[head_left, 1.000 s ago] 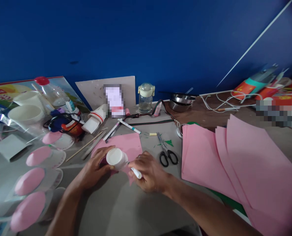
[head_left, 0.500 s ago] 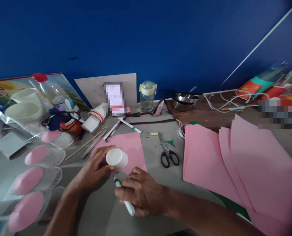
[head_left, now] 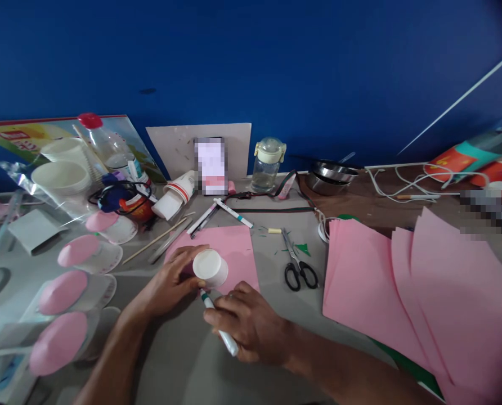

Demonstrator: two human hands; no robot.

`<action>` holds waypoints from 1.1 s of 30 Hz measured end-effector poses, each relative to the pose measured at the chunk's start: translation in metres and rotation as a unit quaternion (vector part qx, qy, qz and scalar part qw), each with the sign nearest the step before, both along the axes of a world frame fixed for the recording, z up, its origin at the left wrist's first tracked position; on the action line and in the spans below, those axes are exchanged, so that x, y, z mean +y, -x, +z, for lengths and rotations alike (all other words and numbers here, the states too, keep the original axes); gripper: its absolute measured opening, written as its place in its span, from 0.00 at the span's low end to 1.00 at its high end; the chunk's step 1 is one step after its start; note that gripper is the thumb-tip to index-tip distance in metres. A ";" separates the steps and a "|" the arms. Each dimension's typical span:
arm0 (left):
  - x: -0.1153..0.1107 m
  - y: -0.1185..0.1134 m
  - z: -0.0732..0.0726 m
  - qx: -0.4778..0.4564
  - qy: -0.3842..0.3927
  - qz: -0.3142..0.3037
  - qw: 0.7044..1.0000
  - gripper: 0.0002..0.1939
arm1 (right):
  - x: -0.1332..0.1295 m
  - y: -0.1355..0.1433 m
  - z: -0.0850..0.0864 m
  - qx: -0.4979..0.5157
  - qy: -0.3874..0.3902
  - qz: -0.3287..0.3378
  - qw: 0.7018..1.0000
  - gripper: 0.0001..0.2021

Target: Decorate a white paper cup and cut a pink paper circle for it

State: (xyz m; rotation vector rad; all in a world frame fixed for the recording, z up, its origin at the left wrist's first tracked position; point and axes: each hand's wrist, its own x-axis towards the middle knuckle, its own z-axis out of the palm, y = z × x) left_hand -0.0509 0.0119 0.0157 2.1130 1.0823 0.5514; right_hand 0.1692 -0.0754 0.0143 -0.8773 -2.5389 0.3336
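Note:
A white paper cup [head_left: 211,269] stands upside down on a sheet of pink paper [head_left: 241,247]. Fingers of my left hand [head_left: 179,279] wrap its left side and hold it there. In my right hand [head_left: 249,323] is a white marker with a green band [head_left: 222,329], its tip at the near edge of the cup, close to my left thumb. Whether the tip touches the paper is hard to tell. Beyond the sheet lie more markers [head_left: 234,214], and black-handled scissors [head_left: 295,267] rest to its right.
Several cups with pink cone tops [head_left: 63,292] line the left side. A stack of pink sheets [head_left: 361,275] lies at right. At the back are a phone [head_left: 211,166], a glass jar [head_left: 268,169], metal bowls [head_left: 329,177] and white cables [head_left: 403,185]. Wooden sticks [head_left: 153,242] lie left of the paper.
The marker's tip has come up to the cup's base, near my left thumb. My left hand still holds the cup. The whole view has shifted a little, with things now farther right.

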 end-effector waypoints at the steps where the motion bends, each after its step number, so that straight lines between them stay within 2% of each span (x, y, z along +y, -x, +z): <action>1: 0.000 0.000 0.000 0.000 0.000 0.000 1.000 0.29 | 0.000 0.000 0.000 -0.002 0.002 -0.002 1.000 0.12; 6: -0.001 0.000 0.000 0.007 -0.001 0.004 1.000 0.28 | 0.001 0.001 -0.003 -0.003 0.014 -0.010 1.000 0.11; 13: -0.001 -0.002 0.002 0.006 -0.001 0.007 1.000 0.27 | 0.000 0.000 0.002 0.018 -0.012 -0.041 0.999 0.06; 22: -0.001 -0.001 0.004 0.008 0.009 0.003 1.000 0.28 | 0.010 -0.019 0.010 0.122 -0.024 -0.107 0.986 0.06; 28: -0.001 -0.001 0.006 0.001 0.008 -0.003 1.000 0.28 | 0.017 -0.034 0.017 0.286 0.068 -0.193 0.936 0.08; 33: -0.002 -0.003 0.008 0.000 0.019 0.001 1.000 0.28 | 0.020 -0.036 0.009 0.358 0.184 -0.262 0.877 0.11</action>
